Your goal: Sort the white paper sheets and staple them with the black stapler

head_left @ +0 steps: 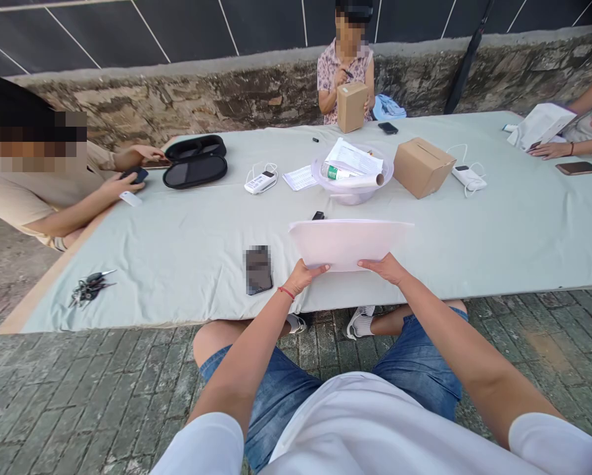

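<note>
Both of my hands grip a pale pinkish-white sheaf of paper (350,243) by its near edge, tilted up over the table's front side. My left hand (306,276), with a red cord at the wrist, has its thumb on top of the paper and its fingers mostly hidden underneath. On the other side my right hand (384,266) pinches the sheaf the same way. A dark phone (259,270) lies just left of my left hand. Behind the paper's far edge a small black object (318,216) is partly visible.
A cloth-covered table (187,264) holds a bowl (353,192) with papers, a cardboard box (422,168), white corded devices (262,183), a black case (196,165) and keys (91,289). People sit at the left, far side and right; the far person holds a box (352,109).
</note>
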A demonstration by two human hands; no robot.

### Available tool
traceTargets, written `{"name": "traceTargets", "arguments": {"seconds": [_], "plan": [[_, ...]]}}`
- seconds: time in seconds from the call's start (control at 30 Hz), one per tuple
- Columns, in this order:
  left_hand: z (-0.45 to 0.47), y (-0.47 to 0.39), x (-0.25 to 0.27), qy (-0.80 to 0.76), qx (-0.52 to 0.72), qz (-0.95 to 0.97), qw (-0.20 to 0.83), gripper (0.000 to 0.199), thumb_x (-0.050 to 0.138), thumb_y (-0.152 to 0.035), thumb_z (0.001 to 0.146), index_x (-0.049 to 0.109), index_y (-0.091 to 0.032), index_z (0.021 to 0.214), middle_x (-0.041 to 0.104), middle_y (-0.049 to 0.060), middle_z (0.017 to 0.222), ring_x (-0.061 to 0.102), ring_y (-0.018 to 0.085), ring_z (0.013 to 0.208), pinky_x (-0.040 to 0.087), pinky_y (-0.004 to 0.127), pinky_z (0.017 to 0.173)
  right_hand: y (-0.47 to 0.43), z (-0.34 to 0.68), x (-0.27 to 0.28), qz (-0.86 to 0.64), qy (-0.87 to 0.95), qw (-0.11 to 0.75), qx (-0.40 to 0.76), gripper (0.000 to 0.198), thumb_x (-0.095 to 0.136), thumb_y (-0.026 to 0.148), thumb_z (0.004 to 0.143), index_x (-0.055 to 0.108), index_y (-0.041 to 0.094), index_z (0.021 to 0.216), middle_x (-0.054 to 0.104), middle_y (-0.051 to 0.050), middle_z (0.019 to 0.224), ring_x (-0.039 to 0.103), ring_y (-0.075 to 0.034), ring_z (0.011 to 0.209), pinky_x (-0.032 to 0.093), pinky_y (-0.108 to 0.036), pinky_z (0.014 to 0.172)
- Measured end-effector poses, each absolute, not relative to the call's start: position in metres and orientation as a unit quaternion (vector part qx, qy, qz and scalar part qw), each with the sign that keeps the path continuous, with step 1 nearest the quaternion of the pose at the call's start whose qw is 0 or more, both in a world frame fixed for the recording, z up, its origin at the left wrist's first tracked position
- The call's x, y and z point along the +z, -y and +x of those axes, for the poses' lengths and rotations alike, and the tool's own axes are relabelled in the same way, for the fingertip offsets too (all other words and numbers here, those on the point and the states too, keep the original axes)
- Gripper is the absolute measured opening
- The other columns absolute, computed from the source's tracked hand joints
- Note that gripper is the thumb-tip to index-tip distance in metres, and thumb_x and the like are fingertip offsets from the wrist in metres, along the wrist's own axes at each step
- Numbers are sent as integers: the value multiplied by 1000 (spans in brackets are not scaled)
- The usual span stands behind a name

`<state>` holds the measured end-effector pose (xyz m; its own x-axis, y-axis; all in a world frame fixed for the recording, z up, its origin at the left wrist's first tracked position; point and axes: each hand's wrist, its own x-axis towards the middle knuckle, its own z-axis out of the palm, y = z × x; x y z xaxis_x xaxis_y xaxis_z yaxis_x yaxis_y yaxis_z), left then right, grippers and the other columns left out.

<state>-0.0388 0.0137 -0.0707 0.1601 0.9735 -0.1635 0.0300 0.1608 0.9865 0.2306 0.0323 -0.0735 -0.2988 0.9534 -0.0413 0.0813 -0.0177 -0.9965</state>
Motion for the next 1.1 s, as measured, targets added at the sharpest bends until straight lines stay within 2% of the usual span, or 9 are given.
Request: {"name": "traceTargets", "arguments": {"seconds": [0.1,0.17,0.3,0.47,0.57,0.67,0.83,0.97,1.1], "plan": [[-37,-12,-69,-482,412,527,566,57,81,-43,65,67,-12,111,67,15,120,59,28,117,43,44,105,-29,228,-74,-433,576,416,555,60,81,42,67,65,22,120,63,-9,131,57,-22,121,43,-40,107],[-38,-12,-69,-501,407,523,557,56,79,-46,68,68,-11,110,68,15,118,60,29,116,43,45,105,-29,228,-77,-446,570,398,563,60,81,45,66,66,21,119,64,-9,128,60,-23,118,45,-42,104],[-38,-4,-74,-563,374,477,562,56,76,-51,69,69,-11,107,69,17,117,61,33,114,44,48,104,-28,229,-84,-526,550,322,563,51,73,56,70,73,15,101,73,-12,107,68,-28,101,52,-46,93],[-26,32,-79,-497,423,311,691,53,78,-43,71,65,-12,113,69,16,117,65,30,108,48,47,100,-8,233,-82,-508,465,326,647,44,78,51,68,75,19,98,74,-10,106,70,-30,97,57,-44,86],[-17,63,-87,-474,427,180,749,56,81,-31,68,62,-12,117,71,16,112,68,30,101,52,49,95,21,239,-84,-515,389,292,706,41,82,47,66,74,19,94,74,-12,105,71,-31,94,59,-44,82],[-9,93,-98,-473,401,97,779,51,78,-24,68,63,-11,115,72,16,105,69,31,100,54,47,93,58,246,-95,-532,347,280,720,40,75,51,72,73,20,97,75,-11,103,71,-30,92,58,-45,82],[-1,131,-111,-445,364,3,818,44,73,-35,75,65,-8,109,72,19,104,69,31,101,53,45,94,119,247,-115,-594,340,329,651,34,62,53,79,70,26,98,75,-6,98,70,-32,94,55,-50,86],[-2,147,-114,-482,372,29,793,42,79,-26,69,66,-11,105,73,16,102,71,30,92,55,43,89,147,247,-122,-614,366,325,619,31,55,54,83,69,28,93,74,-5,89,69,-31,92,53,-50,85],[-8,152,-114,-536,356,73,762,43,81,-25,65,67,-10,102,74,15,97,72,29,83,57,43,80,146,255,-121,-656,449,314,519,37,48,59,84,65,27,89,69,-4,80,66,-27,83,54,-43,75]]}}
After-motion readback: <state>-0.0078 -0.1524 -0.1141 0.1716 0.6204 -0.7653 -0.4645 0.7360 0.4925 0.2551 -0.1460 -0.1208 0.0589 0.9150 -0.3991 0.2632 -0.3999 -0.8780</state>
